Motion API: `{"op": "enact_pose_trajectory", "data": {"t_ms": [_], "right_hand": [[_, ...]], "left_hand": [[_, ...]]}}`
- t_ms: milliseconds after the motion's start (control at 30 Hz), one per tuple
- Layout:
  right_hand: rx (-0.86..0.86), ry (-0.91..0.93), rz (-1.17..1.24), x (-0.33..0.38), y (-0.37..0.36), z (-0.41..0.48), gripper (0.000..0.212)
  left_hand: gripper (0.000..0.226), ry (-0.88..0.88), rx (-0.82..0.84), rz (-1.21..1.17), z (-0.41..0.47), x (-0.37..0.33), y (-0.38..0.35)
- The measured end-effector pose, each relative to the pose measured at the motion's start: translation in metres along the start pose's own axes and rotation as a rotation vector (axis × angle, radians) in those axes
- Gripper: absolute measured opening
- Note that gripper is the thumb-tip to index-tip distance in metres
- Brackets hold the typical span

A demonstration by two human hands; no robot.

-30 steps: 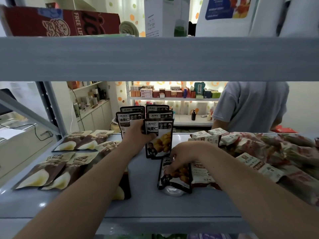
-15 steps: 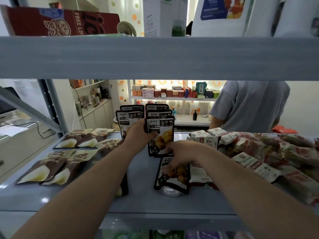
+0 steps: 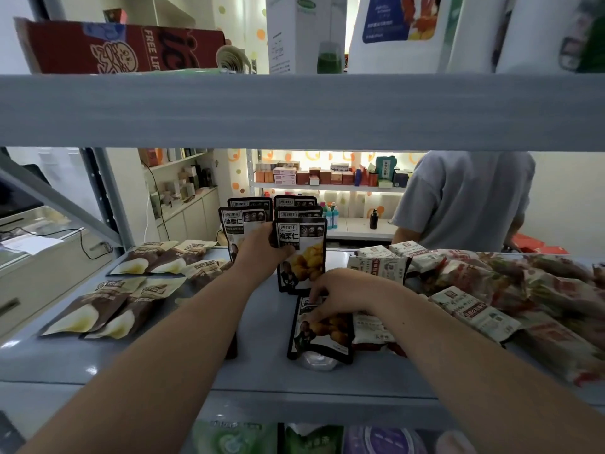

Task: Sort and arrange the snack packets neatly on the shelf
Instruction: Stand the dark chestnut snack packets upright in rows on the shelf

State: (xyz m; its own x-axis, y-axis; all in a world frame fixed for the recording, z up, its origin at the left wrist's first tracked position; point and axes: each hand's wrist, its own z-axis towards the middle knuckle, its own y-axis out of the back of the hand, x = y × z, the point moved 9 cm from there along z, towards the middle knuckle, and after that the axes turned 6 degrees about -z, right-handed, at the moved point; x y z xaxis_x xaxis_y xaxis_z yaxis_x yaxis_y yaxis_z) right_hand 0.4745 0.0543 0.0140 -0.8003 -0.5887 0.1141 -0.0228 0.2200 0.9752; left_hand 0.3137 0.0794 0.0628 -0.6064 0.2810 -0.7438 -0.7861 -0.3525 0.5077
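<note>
Gripping the front upright chestnut pouch [image 3: 304,260] with our left hand [image 3: 262,253], we pinch a flat chestnut pouch [image 3: 324,339] near the shelf [image 3: 262,375] front with our right hand [image 3: 340,294]; two short rows stand, whereas the heaped packets [image 3: 474,280] at right await sorting.

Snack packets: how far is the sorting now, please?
Done: black packets stand in rows behind; brown packets lie in rows at left. In hand: left grip holds the front packet upright, right grip pinches a flat packet. To do: the mixed pile at right.
</note>
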Motion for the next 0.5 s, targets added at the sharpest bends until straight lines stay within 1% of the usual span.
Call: {"op": "enact_pose_trajectory", "data": {"t_ms": [67,267,433,500], "right_hand": [[0.003,0.012,0.027,0.0,-0.001,-0.003,0.054],[-0.05,0.058,0.061,0.007,0.001,-0.008,0.06],[-0.011,0.062,0.006,0.011,-0.004,-0.013,0.048],[-0.012,0.055,-0.041,0.014,-0.005,-0.015,0.048]], "left_hand": [[0.022,-0.005,-0.013,-0.016,-0.001,-0.001,-0.001],[0.028,0.022,-0.003,0.039,0.001,-0.003,-0.007],[0.025,0.012,0.008,0.129,0.0,-0.005,-0.009],[0.026,0.01,0.03,0.087,-0.003,-0.003,-0.009]]}}
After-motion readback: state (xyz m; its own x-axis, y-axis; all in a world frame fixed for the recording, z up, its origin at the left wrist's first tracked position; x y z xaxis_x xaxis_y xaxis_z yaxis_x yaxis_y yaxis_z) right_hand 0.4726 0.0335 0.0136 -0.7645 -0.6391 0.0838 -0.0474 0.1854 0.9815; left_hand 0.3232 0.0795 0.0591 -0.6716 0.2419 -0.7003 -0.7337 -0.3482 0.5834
